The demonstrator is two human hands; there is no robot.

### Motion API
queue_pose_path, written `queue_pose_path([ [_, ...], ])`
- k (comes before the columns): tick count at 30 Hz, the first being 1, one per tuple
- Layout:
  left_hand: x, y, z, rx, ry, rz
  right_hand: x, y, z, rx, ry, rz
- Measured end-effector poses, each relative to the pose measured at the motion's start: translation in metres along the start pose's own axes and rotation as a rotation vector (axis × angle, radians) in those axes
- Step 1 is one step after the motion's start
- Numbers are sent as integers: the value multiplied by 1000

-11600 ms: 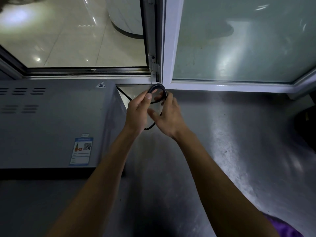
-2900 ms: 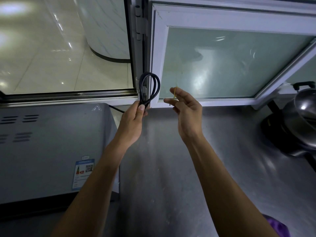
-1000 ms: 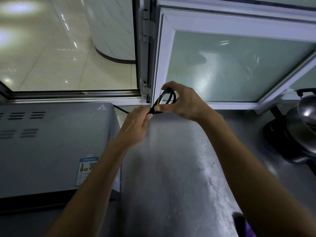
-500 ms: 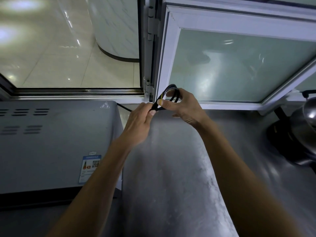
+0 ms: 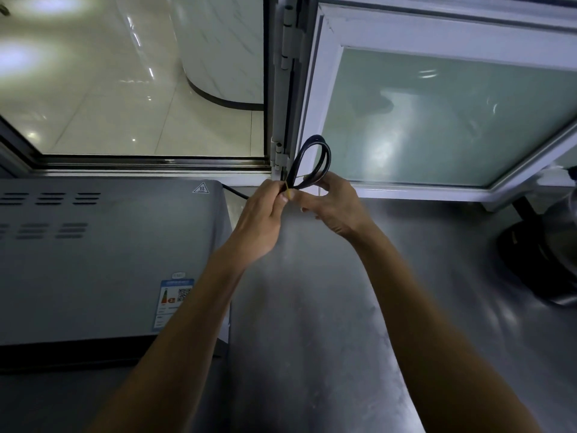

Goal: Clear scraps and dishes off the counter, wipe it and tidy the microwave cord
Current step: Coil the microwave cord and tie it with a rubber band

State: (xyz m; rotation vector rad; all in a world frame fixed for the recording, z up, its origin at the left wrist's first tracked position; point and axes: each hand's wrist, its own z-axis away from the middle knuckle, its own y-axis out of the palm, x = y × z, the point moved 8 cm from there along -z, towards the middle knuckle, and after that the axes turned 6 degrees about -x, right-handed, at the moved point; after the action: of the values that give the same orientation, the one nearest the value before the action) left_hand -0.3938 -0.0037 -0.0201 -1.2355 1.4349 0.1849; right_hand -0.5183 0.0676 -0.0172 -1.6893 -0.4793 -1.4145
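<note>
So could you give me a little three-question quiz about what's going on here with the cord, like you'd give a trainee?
1. True or false: the looped cord lies flat on the counter.
2. Which hand pinches the loop at its base, by the yellow tie?
A. left hand
B. right hand
C. neither
3. Fill in: the cord's free end runs behind the ____.

Key:
1. False; both hands hold it up in front of the window frame.
2. A; the right hand's fingers work the tie beside it.
3. Microwave.
</note>
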Motion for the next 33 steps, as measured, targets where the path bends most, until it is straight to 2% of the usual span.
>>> queue_pose_path([
  [7,2,0,-1,-3,-24,24,-18,-11,0,-40,44,120],
  [16,7,0,-5,-42,-85,135,-27,-3,24,-19,-79,315],
  [21,8,5,-1,20,-99,216,-30,5,34,2,-87,391],
  [29,18,6,0,62,-200,351,-41,-3,41,-69,32,89],
  [33,17,7,1,87,-175,303,-46,-2,43,-89,53,7],
])
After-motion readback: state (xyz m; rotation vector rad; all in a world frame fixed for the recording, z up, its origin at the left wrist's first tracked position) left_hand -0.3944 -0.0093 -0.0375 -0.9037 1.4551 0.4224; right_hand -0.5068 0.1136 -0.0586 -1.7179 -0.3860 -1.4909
